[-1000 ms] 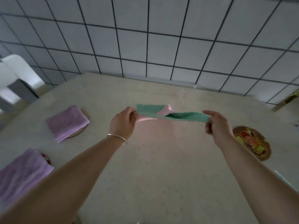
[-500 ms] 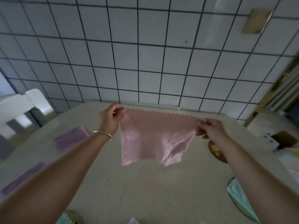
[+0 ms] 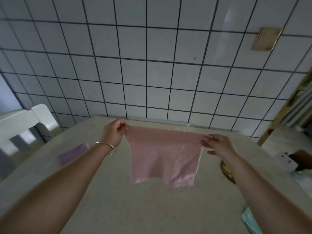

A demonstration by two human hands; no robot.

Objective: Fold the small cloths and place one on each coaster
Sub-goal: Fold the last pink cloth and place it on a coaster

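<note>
The pink cloth (image 3: 163,154) hangs unfolded above the desk (image 3: 152,208), its top corners pinched by the left hand (image 3: 113,134) and the right hand (image 3: 218,144). A folded purple cloth (image 3: 72,154) lies at left; a coaster (image 3: 227,171) shows beside the right forearm.
</note>
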